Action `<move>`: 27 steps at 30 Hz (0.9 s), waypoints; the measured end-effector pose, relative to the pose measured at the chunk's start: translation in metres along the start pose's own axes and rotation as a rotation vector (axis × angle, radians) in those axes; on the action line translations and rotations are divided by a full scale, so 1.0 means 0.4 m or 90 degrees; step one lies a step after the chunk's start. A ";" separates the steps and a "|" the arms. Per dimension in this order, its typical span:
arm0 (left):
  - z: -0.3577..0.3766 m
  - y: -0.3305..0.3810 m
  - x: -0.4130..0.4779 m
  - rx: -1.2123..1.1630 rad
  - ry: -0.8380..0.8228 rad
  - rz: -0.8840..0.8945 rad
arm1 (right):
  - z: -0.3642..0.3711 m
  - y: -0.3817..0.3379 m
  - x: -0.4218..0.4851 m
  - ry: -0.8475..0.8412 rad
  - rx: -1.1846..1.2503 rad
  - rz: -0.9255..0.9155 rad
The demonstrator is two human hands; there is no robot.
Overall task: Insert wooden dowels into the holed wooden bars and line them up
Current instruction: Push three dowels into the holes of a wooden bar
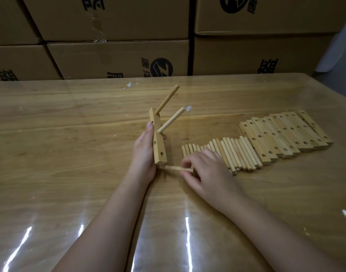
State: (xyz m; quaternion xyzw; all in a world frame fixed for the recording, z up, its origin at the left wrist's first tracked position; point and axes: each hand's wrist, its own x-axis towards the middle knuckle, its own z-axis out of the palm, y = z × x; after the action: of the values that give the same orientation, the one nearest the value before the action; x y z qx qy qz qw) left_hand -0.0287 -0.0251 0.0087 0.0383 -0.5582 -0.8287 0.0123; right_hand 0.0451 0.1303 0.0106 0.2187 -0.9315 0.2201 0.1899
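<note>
While left grip (144, 156) holds holed bar (158, 138) (two dowels (167, 99) in), right grip (207, 171) pinches smooth dowel (176, 168).

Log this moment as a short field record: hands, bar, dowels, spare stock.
left hand: grips a pale holed wooden bar, held upright
bar: two round wooden dowels inserted, angled up and right; other holes show empty
right hand: pinches a third dowel by the bar's lower end
stock: row of loose dowels; row of holed bars beside it
behind: brown cardboard boxes
</note>
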 end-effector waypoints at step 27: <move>-0.005 -0.013 0.013 -0.002 0.079 0.030 | -0.013 0.026 0.004 0.189 0.190 -0.060</move>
State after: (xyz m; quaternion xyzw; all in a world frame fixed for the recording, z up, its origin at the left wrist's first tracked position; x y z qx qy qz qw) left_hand -0.0337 -0.0254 0.0030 0.0765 -0.5561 -0.8249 0.0667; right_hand 0.0400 0.1409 0.0123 0.2529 -0.8392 0.3760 0.3007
